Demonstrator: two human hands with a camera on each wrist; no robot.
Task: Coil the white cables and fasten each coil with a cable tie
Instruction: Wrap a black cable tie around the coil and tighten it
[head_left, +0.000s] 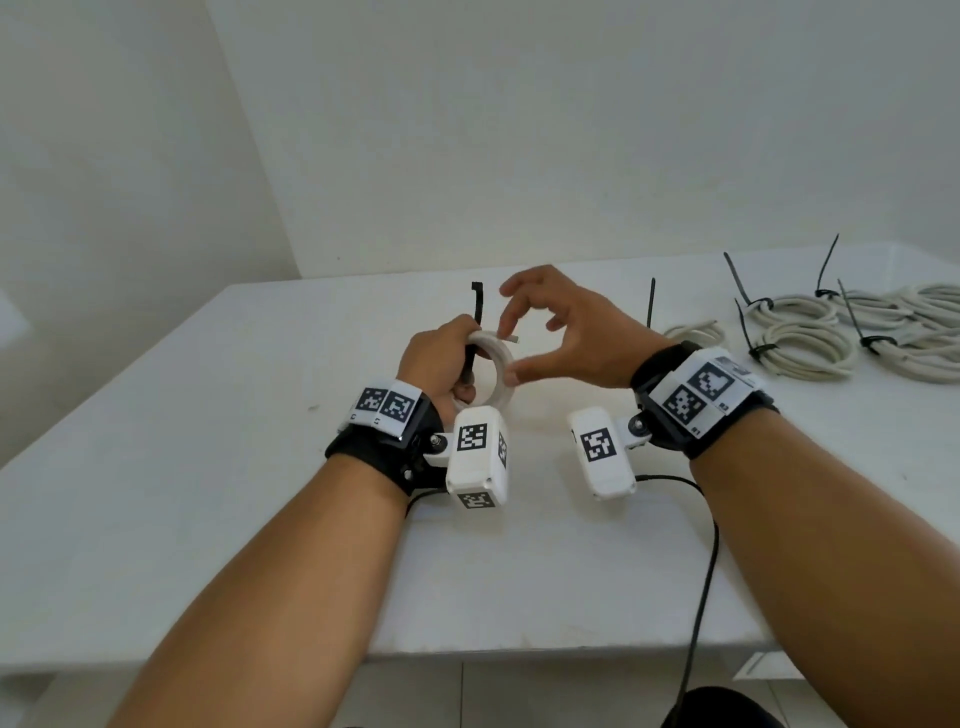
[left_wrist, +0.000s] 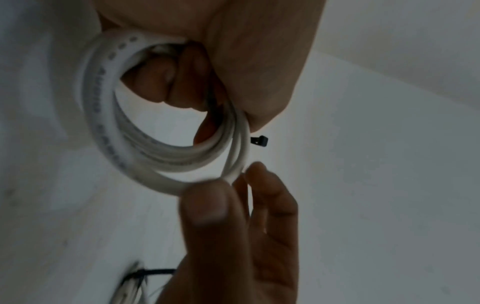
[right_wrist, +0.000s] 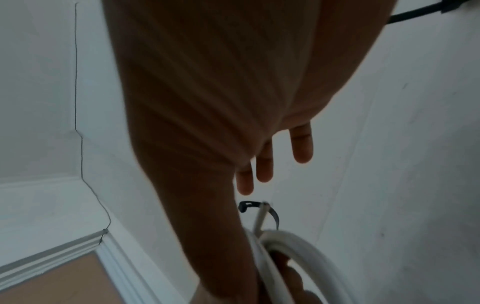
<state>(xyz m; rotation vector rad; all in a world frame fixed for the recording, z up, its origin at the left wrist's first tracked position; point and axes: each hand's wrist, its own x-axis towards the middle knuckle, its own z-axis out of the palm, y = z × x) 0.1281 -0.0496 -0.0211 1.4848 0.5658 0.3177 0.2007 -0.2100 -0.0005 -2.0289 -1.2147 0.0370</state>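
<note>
White table against plain white walls

- A white flat-topped table with a smooth matt surface fills the lower half of the head view.
- Plain white walls rise behind the table and meet in a corner at the left.
- A thin black cord runs over the table's near edge and drops towards the floor.
- Pale floor tiles show below the table edge.
- A white skirting board borders a tan floor in the right wrist view.
- A thin dark crack line runs down the wall there.
</note>
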